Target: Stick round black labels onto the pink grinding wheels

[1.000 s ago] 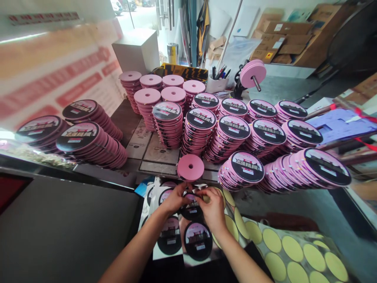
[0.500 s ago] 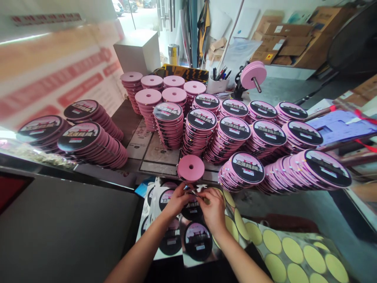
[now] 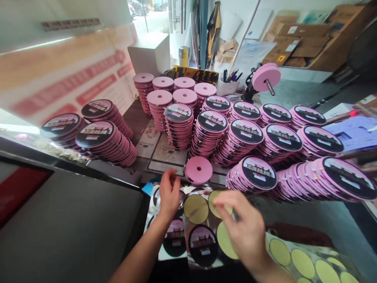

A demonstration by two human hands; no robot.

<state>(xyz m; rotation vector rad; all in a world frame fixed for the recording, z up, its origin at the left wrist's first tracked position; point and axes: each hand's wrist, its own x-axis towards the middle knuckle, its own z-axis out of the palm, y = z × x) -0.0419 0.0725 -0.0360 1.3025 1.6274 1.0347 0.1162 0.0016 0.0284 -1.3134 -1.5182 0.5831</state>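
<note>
My left hand [image 3: 171, 194] is raised over the left of the sticker sheets, beside a pink foam spool [image 3: 198, 169] with a centre hole. Its fingers are loosely curled and apart, with nothing visible in them. To the right, my right hand [image 3: 243, 224] is slightly blurred above the sheet, thumb and fingers pinched together; what they hold, if anything, I cannot make out. Below them lies a silvery sticker sheet [image 3: 203, 266] with bare yellowish circles and a round black-and-pink printed sticker [image 3: 203, 245]. More printed stickers [image 3: 174, 237] show under my left forearm.
Stacks of labelled pink spools [image 3: 246, 131] crowd the table, with plain pink stacks [image 3: 159, 97] behind. Leaning labelled stacks [image 3: 96, 133] stand at left. A pen holder [image 3: 227, 86] and a rod stand with pink discs [image 3: 266, 77] are at the back. Another yellow-circled sheet [image 3: 308, 263] hangs lower right.
My hands have parted, the left going up and left, the right to the right. A printed sticker between them is off the sheet, baring a yellowish circle. The view has shifted slightly.
</note>
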